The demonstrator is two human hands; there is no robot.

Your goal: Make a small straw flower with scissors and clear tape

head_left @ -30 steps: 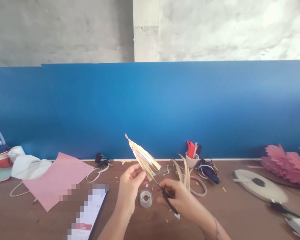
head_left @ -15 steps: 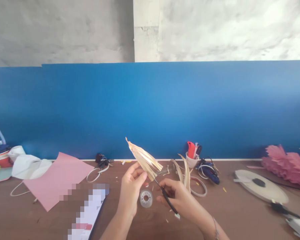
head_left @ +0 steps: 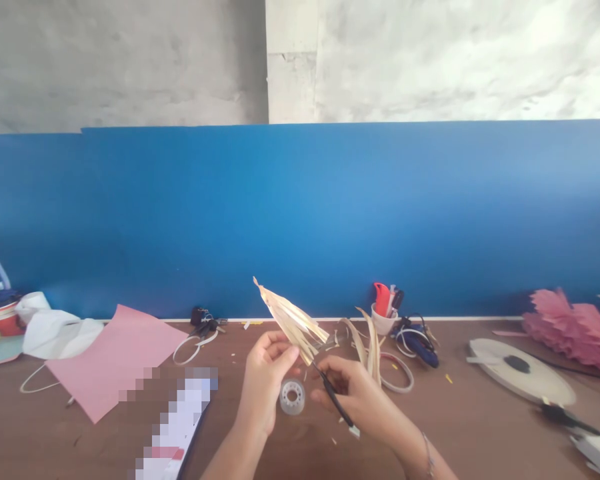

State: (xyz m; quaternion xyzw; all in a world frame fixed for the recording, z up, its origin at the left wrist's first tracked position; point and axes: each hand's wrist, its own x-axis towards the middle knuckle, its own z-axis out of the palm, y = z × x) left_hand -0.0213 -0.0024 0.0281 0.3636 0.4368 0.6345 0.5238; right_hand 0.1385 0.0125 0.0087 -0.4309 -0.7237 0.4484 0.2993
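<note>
Landmark: the tape roll (head_left: 293, 409), clear, lying flat on the brown table (head_left: 105, 457).

Bundle (head_left: 289, 321): pale flat strips, gathered to a thin point at one end, loose at the other. Held in the air beyond the roll, tilted, thin end up and to the roll's left, loose end low and to its right.

Left hand (head_left: 266, 377): just left of the roll. Thumb and forefinger pinch the bundle near its loose end; other fingers curled behind.

Right hand (head_left: 354, 392): right of the roll, wearing a bracelet (head_left: 429, 453). Fingers curled about the black handles of the scissors (head_left: 336, 398). Scissors aim at the bundle's loose end; whether the blades are parted, cannot tell.

Right of the roll, near: spare strips (head_left: 373, 357), upright and bent; a pale ring (head_left: 410, 380); a white cup (head_left: 384, 323) holding a red item and pens; a blue tool (head_left: 423, 353).

Right of the roll, far: a pale disc (head_left: 540, 380) with dark centre; pleated pink paper (head_left: 573, 331).

Left of the roll: a phone (head_left: 173, 427), screen pixelated; a pink sheet (head_left: 115, 363), flat; keys (head_left: 207, 325); a white cord (head_left: 186, 360), looped.

Left of the roll, farthest: white paper (head_left: 60, 333), crumpled; a red tub (head_left: 9, 320).

Well beyond the roll: a blue partition (head_left: 300, 213).
</note>
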